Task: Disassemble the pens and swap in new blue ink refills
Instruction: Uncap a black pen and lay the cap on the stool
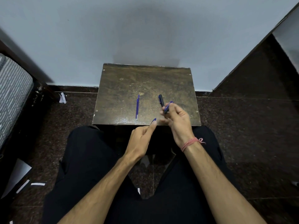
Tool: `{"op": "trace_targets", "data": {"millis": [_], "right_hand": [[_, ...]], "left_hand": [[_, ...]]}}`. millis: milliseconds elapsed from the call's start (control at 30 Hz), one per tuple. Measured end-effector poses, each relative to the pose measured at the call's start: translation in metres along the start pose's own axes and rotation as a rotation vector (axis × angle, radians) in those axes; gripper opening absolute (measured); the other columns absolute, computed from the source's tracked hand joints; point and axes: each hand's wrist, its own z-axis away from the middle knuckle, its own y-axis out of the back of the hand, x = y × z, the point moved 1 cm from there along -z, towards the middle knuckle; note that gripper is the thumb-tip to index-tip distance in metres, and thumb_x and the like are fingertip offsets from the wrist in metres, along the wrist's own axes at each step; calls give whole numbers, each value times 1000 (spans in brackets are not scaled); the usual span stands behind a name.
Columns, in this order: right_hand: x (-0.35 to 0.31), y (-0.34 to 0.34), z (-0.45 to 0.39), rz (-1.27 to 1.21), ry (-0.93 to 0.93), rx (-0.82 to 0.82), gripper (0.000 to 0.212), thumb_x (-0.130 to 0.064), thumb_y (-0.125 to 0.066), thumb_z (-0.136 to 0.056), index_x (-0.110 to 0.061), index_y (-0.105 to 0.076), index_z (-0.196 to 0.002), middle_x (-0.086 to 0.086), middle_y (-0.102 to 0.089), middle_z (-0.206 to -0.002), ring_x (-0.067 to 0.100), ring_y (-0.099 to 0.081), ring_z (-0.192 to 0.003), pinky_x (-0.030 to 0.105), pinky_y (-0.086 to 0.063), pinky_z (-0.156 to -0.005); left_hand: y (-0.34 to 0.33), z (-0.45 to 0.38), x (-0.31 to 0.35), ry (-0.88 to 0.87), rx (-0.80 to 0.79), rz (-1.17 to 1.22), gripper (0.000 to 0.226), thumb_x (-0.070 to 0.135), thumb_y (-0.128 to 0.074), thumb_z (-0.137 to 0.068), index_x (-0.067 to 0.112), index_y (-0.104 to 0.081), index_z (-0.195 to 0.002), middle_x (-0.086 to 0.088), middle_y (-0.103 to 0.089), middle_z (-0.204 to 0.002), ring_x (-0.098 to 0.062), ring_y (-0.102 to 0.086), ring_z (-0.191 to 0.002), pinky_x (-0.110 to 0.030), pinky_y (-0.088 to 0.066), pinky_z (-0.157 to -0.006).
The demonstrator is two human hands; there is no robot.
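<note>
Now: right hand [178, 117] grips pen [162, 102] | left hand [142, 136] pinches blue tip [154, 120]

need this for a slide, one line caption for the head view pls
Right hand holds a pen body, left hand pinches a blue tip; refills lie on the table.

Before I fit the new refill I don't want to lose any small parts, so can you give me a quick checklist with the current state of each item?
1. Pen barrel gripped by the right hand: ok.
2. Small blue tip piece pinched in the left hand: ok.
3. Blue refills lying flat on the wooden table, away from the hands: ok.
4. Refills clear of the table's near edge: not ok, their tips lie close to it.
5. Old refill out of the barrel: cannot tell.
6. Spring accounted for: cannot tell, none visible.
</note>
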Motion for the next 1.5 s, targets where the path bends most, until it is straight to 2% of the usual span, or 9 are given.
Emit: {"op": "trace_targets", "data": {"millis": [133, 267, 367, 467, 700, 867, 967, 1133, 1500], "right_hand": [[-24, 28, -40, 278, 65, 261, 10, -12, -71, -105, -8, -77, -112, 2, -81, -89, 10, -76, -71, 24, -64, -68], [-35, 48, -67, 739, 142, 377, 15, -14, -83, -95, -18, -82, -110, -1, -83, -93, 14, -80, -88, 35, -66, -84], [-34, 54, -75, 862, 167, 399, 13, -17, -89, -89, -22, -85, -100, -12, -79, -79, -13, -71, -73, 4, -52, -61], [-34, 56, -78, 986, 217, 428, 14, -22, -91, -86, -25, -88, -100, -26, -66, -70, -29, -58, -65, -9, -36, -62], [-37, 57, -77, 1047, 225, 496, 19, -35, -92, -84, -28, -88, -102, -16, -74, -74, -3, -68, -72, 2, -46, -78], [-43, 54, -67, 999, 247, 538, 25, -40, -84, -92, -22, -86, -110, -4, -83, -95, 9, -76, -86, 30, -60, -94], [-44, 45, -46, 922, 296, 535, 26, -40, -81, -96, -21, -83, -113, -7, -81, -95, 10, -76, -81, 30, -62, -85], [-18, 3, 7, 584, 100, 27, 15, -39, -82, -96, -25, -87, -93, -1, -84, -84, 9, -78, -73, 19, -56, -63], [14, -18, 39, 37, -120, 112, 21, -29, -68, -107, -15, -84, -104, -1, -70, -88, 10, -47, -49, 23, -41, -40]], "left_hand": [[0, -4, -5, 21, 1, 46, 40, 37, -36, -106, 26, -36, -68, 10, -33, -62, -10, -28, -59, -32, -25, -57], [1, -8, -10, 48, -7, 110, 36, 37, -33, -102, 24, -44, -70, 13, -35, -61, -9, -28, -57, -31, -24, -55], [-1, -10, -13, 33, 0, 128, 39, 40, -34, -101, 18, -45, -72, 15, -36, -58, -6, -29, -56, -26, -26, -55], [-2, -12, -15, 23, 2, 139, 40, 39, -34, -102, 13, -48, -74, 14, -36, -57, -5, -30, -55, -23, -27, -54], [-3, -13, -14, 5, -6, 178, 40, 36, -34, -104, 14, -55, -77, 14, -36, -57, -5, -30, -54, -19, -29, -52], [-4, -12, -16, -15, -19, 202, 41, 34, -36, -111, 21, -70, -91, 6, -44, -67, -8, -39, -61, -19, -37, -56], [-6, -12, -14, -19, -45, 254, 34, 32, -44, -115, 31, -78, -111, 7, -57, -83, -8, -52, -71, -23, -46, -62], [-11, -13, -11, -55, -85, 319, 28, 25, -60, -112, 23, -78, -134, 3, -76, -97, -14, -69, -85, -33, -59, -81], [-21, -2, -7, 60, -67, 377, 20, 18, -68, -109, 15, -86, -100, 3, -75, -78, -10, -70, -66, -26, -62, -66]]}}
